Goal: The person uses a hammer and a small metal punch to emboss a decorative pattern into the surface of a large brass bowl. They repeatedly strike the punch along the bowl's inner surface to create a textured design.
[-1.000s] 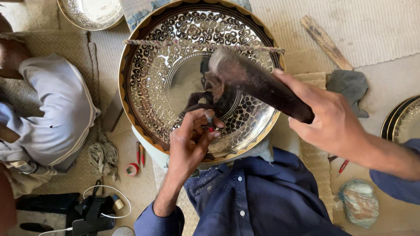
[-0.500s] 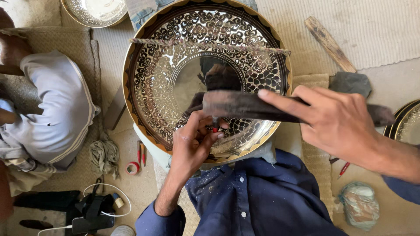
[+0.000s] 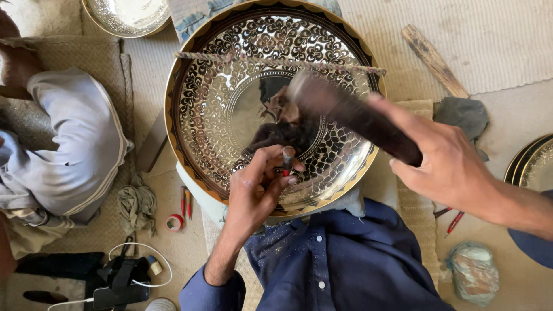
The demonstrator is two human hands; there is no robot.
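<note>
A large round engraved metal tray (image 3: 219, 109) with a gold and dark rim rests tilted against my lap. My left hand (image 3: 256, 190) pinches a small chisel (image 3: 287, 158) upright on the tray's lower patterned band. My right hand (image 3: 446, 167) grips a dark wooden mallet (image 3: 351, 115), blurred with motion, raised above the chisel and across the tray's right half. A twisted cord (image 3: 276, 62) stretches across the tray's upper part.
Another person in white clothes (image 3: 69, 150) sits at the left. A second engraved tray (image 3: 129, 14) lies at the top left, another tray's rim (image 3: 527, 164) at the right. A wooden stick (image 3: 435, 60), red-handled tools (image 3: 185, 201), tape roll (image 3: 174, 222) and cables (image 3: 124, 270) lie on the floor.
The mallet came down onto the chisel half a second ago and has now swung back up and to the right. My left hand keeps the chisel in the same spot.
</note>
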